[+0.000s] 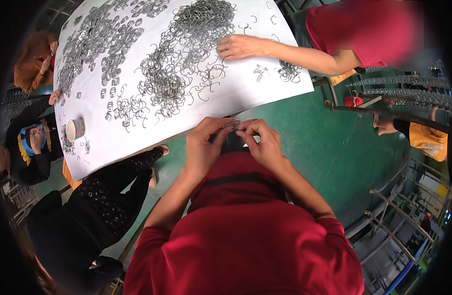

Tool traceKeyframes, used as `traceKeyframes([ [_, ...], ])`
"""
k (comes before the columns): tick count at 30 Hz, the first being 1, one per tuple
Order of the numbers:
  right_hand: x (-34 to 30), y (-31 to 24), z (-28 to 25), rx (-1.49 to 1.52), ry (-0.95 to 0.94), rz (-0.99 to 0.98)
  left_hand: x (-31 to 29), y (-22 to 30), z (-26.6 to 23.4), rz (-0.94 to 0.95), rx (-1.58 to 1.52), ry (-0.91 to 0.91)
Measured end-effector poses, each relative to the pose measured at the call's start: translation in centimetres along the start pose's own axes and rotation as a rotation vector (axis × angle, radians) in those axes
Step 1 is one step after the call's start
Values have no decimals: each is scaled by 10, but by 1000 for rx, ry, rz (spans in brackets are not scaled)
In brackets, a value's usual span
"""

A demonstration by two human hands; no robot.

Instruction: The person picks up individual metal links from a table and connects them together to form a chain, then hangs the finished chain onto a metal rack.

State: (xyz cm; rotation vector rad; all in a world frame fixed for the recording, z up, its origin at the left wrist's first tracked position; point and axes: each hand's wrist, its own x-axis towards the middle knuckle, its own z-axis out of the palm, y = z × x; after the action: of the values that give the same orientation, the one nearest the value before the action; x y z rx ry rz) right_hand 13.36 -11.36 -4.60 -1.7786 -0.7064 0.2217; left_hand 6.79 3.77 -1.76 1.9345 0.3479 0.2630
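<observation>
The left hand (204,144) and right hand (262,142) both pinch 1 small gray metal piece (234,126), just off the near edge of the white counter (118,153), and it should be light, stiff and a bit slippery, so grip its 2 ends.

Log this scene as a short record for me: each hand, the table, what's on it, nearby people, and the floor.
Left hand: pinching a small metal piece
Right hand: pinching at the same piece
Table: white top
On the table: heaped curved wire hooks; flat metal loops left of them; paper cup near the left edge
Co-worker in red: one arm reaching to the hooks
Floor: green
</observation>
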Motion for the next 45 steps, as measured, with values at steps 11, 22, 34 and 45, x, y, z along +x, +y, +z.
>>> traceKeyframes([
  [11, 26, 26, -9, -79, -74, 65, -13, -3, 0, 22, 45, 87],
  [22, 168, 126, 18, -853, -234, 183, -22, 1, -1, 11, 9, 153],
  [34, 70, 74, 17, -82, -296, 283, -39, -22, 2, -37, -3, 199],
  [45, 14, -13, 9, 364, -176, 302, -33, -22, 8, 35, -33, 252],
])
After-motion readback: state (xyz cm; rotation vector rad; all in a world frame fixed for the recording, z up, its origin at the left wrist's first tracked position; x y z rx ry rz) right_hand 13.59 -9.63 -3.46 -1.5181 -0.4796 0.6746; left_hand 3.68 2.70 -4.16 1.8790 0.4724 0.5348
